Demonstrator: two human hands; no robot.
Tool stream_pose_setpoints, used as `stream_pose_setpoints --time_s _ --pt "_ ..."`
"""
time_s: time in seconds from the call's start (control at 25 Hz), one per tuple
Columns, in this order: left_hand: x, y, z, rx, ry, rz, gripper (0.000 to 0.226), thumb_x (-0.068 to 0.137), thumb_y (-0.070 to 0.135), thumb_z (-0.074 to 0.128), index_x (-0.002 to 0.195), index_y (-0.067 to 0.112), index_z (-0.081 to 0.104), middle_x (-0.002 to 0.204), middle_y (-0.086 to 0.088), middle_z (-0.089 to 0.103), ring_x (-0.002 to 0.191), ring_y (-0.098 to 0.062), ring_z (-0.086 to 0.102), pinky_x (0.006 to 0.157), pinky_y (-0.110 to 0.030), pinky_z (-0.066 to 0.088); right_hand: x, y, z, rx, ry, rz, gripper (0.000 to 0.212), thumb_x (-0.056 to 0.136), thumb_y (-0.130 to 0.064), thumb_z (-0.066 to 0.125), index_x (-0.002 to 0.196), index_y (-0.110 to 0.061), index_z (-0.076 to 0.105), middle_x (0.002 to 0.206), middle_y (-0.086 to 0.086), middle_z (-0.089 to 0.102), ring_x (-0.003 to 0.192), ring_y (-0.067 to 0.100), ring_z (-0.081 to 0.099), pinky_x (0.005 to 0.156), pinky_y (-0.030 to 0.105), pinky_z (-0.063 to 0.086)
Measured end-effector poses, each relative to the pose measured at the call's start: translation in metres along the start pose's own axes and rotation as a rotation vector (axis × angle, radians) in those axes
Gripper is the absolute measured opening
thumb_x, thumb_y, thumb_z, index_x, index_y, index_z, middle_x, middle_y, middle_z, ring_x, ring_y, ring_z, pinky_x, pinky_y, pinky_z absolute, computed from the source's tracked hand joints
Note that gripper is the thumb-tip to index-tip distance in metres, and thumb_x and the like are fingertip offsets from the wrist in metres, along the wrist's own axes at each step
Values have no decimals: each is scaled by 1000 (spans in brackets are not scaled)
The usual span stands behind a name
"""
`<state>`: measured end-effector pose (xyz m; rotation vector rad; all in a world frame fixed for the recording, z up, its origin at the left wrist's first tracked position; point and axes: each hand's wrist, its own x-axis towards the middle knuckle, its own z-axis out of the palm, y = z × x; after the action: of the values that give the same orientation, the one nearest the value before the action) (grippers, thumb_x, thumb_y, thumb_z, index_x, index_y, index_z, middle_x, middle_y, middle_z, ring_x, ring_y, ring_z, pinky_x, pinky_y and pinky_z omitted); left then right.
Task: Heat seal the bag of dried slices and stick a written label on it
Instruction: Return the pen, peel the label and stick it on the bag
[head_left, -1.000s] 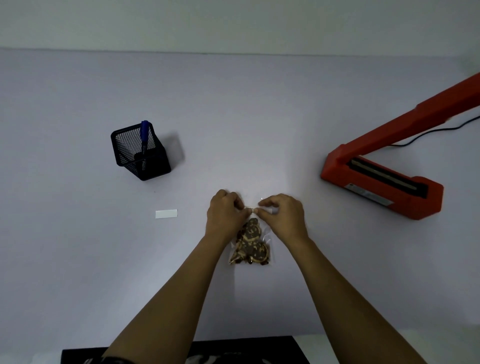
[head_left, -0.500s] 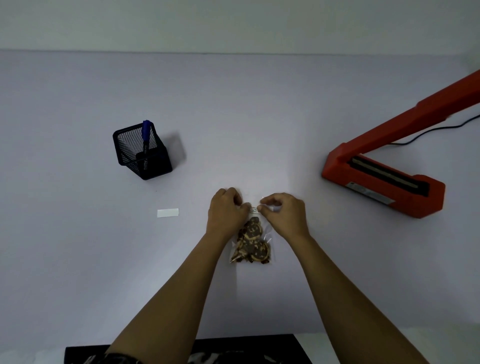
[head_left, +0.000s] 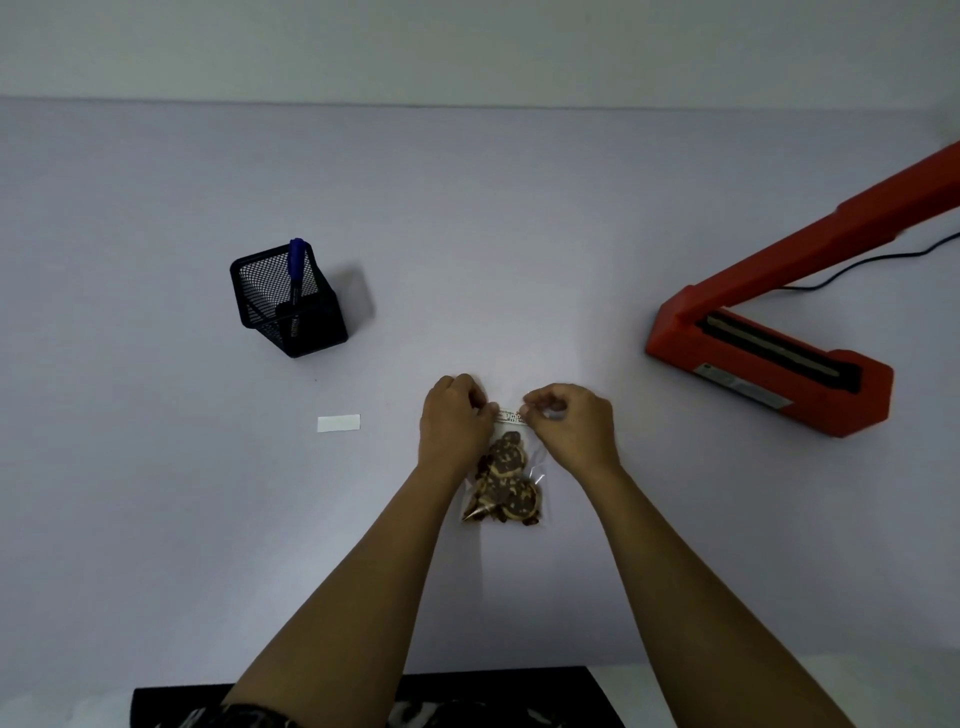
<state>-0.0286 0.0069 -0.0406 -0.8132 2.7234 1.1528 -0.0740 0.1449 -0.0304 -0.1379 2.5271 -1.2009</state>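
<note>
While both forearms reach forward over a pale table (head_left: 156, 519), the left hand (head_left: 453, 427) and right hand (head_left: 570, 429) meet at the far end of a small clear bag (head_left: 505, 475) of dried slices lying flat near the table's middle; the slices, round and brown, sit bunched toward the near end of the bag. Between the two hands a narrow white written label (head_left: 509, 415) lies across the bag's top edge; the left hand's curled fingers pinch or press its left end, and the right hand's fingertips (head_left: 529, 408) pinch its right end, though whether the strip is already stuck down cannot be told.

To the right, well apart from the bag, a red heat sealer (head_left: 769, 374) stands with its arm raised; to the left sits a black mesh pen holder (head_left: 288, 304) with a blue marker (head_left: 296, 270) in it, and nearer the hands a blank white strip (head_left: 338, 423) lies on the table.

Judging from this, the label is being placed; it could go on crooked or creased if one end is pressed before the other is pulled taut; the light bag could also slide or lift with the fingers, since nothing else holds it down.
</note>
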Motion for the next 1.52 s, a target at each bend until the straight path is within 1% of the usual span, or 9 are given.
stream_pose_setpoints --time_s 0.16,0.32,0.68,0.84,0.92,1.04,1.24,1.4,1.52 --pt "-2 -2 -1 8 14 38 9 83 17 63 80 11 58 84 -2 55 78 -13 47 68 -20 33 0 2 -1 -9 -1 -28 14 78 -6 70 91 -10 73 94 5 72 78 5 58 66 -7 37" --pt "-4 -4 -2 -10 19 74 12 81 19 66 83 8 60 84 0 53 79 -13 47 68 -19 32 0 3 0 -18 1 -30 17 76 -14 73 93 -12 73 93 0 71 77 3 58 66 -5 39" --pt "-6 -3 1 -15 8 76 25 75 25 73 89 11 58 90 2 52 87 -17 51 74 -25 42 -2 4 3 -13 20 -55 21 74 -19 76 93 -12 72 92 0 70 81 6 59 71 3 40" --pt "-16 -2 -12 -129 43 95 21 82 22 68 97 9 64 96 -4 60 85 -12 52 76 -17 38 -15 2 -3 126 25 -25 19 82 -18 68 101 -16 68 103 0 67 88 2 56 74 3 43" --pt "-28 -6 -19 -136 70 79 24 84 20 66 104 9 63 104 -8 62 86 -10 51 77 -16 38 -29 5 -7 207 63 11 25 83 -16 67 107 -20 63 109 -2 62 95 5 55 80 11 46" --pt "-54 -9 -20 -115 48 -40 39 84 30 66 116 9 59 110 -9 59 92 -17 56 81 -25 45 -55 11 -10 240 142 123 33 82 -18 69 112 -22 56 108 -1 53 96 11 54 82 24 48" --pt "-73 -3 -12 -109 -50 -130 52 82 35 67 124 9 52 116 -10 56 101 -24 58 89 -34 48 -88 12 -8 225 14 328 48 81 -27 70 122 -16 49 106 2 55 90 11 55 76 20 43" --pt "-66 -3 -15 -178 -96 -140 52 80 25 70 125 9 51 112 -10 60 100 -22 58 90 -34 48 -95 4 5 294 -38 333 41 81 -13 69 118 -16 54 106 4 60 91 13 59 71 17 48" --pt "-55 -2 -22 -257 -106 -149 47 79 20 71 122 10 54 108 -8 61 90 -14 55 84 -25 47 -87 -5 10 356 -49 316 39 82 -8 66 119 -18 54 108 3 61 89 7 57 68 13 48"
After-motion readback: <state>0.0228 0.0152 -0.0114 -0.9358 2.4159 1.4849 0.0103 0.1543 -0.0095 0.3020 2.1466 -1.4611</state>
